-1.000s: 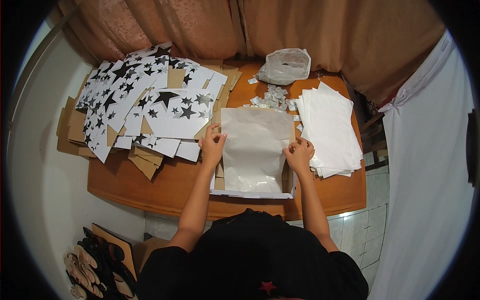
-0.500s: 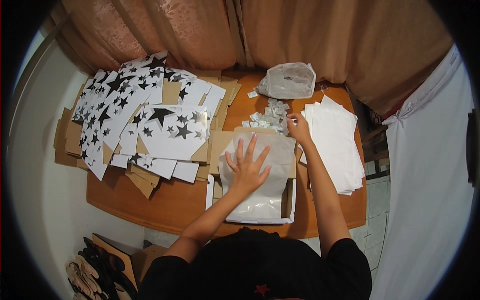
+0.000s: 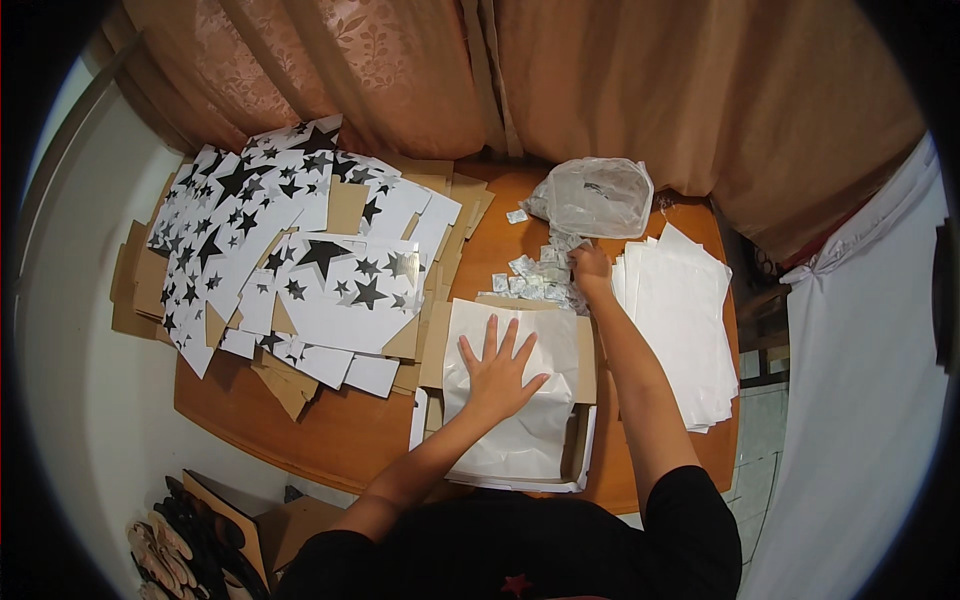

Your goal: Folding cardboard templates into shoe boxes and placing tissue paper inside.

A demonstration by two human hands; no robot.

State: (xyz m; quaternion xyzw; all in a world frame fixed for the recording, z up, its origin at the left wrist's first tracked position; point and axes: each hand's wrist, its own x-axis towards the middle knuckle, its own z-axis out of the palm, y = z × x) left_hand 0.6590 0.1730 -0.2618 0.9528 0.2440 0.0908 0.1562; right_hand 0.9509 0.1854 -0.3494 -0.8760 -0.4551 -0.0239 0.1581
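Note:
My left hand lies flat with its fingers spread on a sheet of white, slightly see-through paper. That sheet lines an open cardboard box, brown inside and white on its outer edge, close in front of me. Beyond the box, small clear-and-white sachets lie in a loose heap. At the heap's right side is my right hand, fingers curled down among the sachets; what they pinch is hidden. Behind the heap a translucent plastic bag lies on its side, its mouth toward me, more sachets showing at its left.
To the left, flattened star-printed boxes are piled over brown cardboard. A stack of white paper sheets sits at the right of the wooden table. Brown curtains hang behind; sandals stand at lower left.
My right hand has shifted slightly left, onto the sachets. The left hand stays pressed on the paper, whose far edge now lies flatter. The whole view has tipped a little, moving things lower.

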